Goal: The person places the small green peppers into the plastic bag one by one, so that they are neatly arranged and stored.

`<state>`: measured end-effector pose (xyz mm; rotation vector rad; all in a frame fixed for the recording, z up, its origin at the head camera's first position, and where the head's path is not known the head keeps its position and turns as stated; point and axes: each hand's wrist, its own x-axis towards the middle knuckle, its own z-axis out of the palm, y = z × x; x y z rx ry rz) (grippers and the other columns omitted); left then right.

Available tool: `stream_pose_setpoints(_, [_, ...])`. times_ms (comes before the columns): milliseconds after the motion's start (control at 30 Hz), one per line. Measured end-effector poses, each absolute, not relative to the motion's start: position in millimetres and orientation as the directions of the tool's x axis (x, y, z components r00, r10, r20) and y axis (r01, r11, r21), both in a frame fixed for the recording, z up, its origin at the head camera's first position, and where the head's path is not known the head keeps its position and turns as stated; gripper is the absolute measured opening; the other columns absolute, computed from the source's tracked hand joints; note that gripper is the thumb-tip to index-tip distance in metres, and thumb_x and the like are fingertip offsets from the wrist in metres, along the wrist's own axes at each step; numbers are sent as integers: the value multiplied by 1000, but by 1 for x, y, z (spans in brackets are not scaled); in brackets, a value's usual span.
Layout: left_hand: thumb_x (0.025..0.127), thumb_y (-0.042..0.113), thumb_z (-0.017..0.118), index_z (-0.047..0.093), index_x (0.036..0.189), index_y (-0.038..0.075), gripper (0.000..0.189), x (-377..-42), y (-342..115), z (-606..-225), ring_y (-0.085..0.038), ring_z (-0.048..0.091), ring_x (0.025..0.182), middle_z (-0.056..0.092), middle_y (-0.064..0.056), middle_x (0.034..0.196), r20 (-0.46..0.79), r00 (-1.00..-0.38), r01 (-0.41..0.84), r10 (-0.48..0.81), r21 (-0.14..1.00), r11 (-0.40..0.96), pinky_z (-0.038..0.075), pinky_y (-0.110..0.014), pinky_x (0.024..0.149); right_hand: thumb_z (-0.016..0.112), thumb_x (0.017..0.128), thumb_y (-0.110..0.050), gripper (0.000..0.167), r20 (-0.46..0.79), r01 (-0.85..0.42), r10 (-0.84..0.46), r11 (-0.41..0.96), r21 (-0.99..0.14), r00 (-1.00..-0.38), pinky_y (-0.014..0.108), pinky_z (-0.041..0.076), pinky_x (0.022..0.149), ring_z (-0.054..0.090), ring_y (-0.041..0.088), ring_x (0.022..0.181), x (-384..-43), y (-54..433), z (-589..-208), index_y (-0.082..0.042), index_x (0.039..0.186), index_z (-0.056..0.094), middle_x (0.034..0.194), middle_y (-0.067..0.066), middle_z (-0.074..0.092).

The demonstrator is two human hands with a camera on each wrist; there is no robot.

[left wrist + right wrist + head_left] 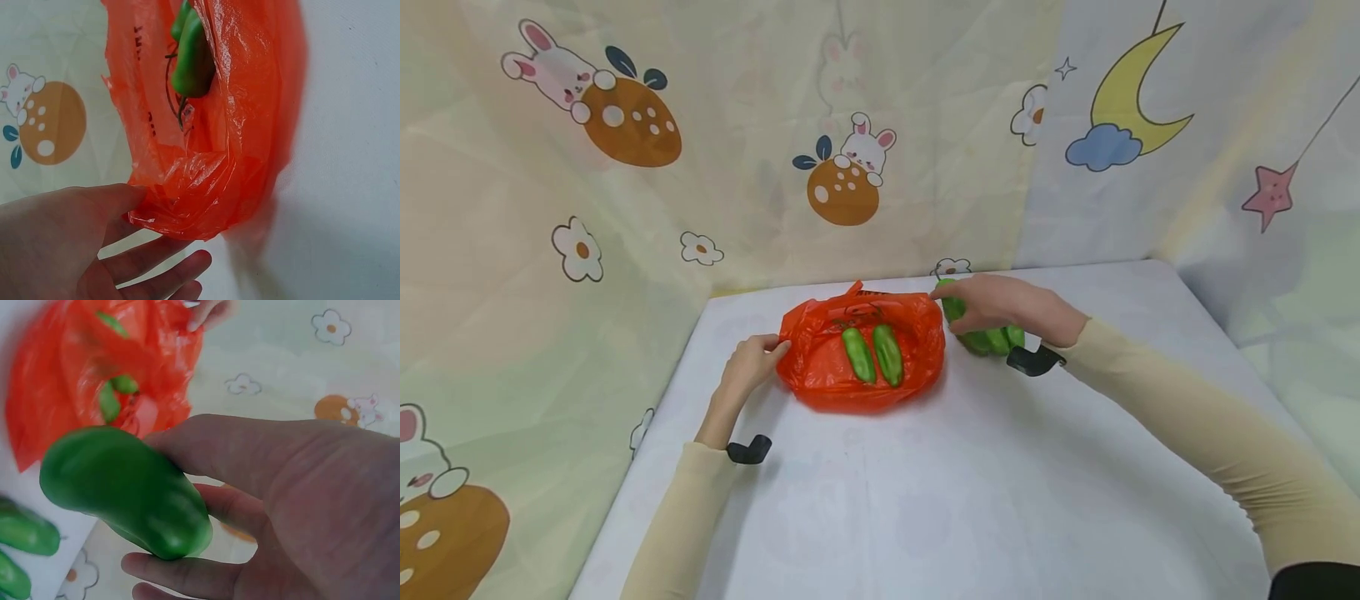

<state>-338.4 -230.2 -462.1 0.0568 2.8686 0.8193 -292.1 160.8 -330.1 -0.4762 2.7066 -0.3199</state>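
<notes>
An orange-red plastic bag (827, 398) lies with its mouth spread, and two green peppers (889, 357) rest inside it. At the bag's left edge my left hand (745, 371) pinches the thin plastic between thumb and forefinger; the other fingers (169, 275) extend below it. To the right of the bag, my right hand (1007, 307) grips another green pepper (119, 481) between thumb and fingers, close beside the bag's right rim. Beneath that hand several more green peppers (997, 342) lie on the table, partly hidden by it.
The table (925, 500) has a white cover. Printed cloth walls (737, 150) with rabbits, flowers and a moon stand along its back and sides. A black strap piece (1036, 360) sits on the right wrist, and a similar one (749, 450) on the left.
</notes>
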Motion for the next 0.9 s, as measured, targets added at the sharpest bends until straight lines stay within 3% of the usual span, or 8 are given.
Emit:
stream_pose_setpoints(200, [104,38,52,55,142,3,51,-340,-232,-464,-34,60,117,63,-20,135,-139,-987,-7,78,528,849,53,-50,101,68,94,-27,63,-272,-315,-404,895,-316,-874,51,52,101,53,30,125,-286,140,-331,-27,153,44,147,10,55])
stream_pose_setpoints(433, [104,39,52,57,141,4,51,-341,-234,-464,-33,60,114,64,-18,133,-135,-987,-1,86,543,840,53,-49,100,66,95,-29,62,-247,-336,-435,872,-357,-866,40,55,87,58,24,111,-285,113,-333,-31,153,42,135,6,61])
stream_pose_setpoints(567, [104,39,52,56,142,5,51,-342,-235,-465,-33,60,117,64,-18,134,-142,-986,-8,82,540,842,53,-50,101,65,96,-32,63,-245,-367,-457,867,-337,-855,36,52,81,58,23,109,-284,96,-334,-31,154,41,138,6,59])
stream_pose_setpoints(733, [103,38,53,58,141,6,50,-343,-233,-464,-34,58,119,64,-17,132,-133,-986,10,97,544,839,53,-50,100,67,95,-31,63,-201,-441,-518,835,-329,-831,38,54,91,55,21,119,-275,78,-333,-33,153,42,144,2,56])
stream_pose_setpoints(900, [103,37,53,58,140,5,49,-341,-233,-463,-35,58,118,65,-19,131,-128,-987,12,97,545,839,53,-51,99,68,94,-30,64,-204,-476,-556,813,-335,-806,31,54,82,56,19,111,-271,62,-342,-36,152,42,127,1,63])
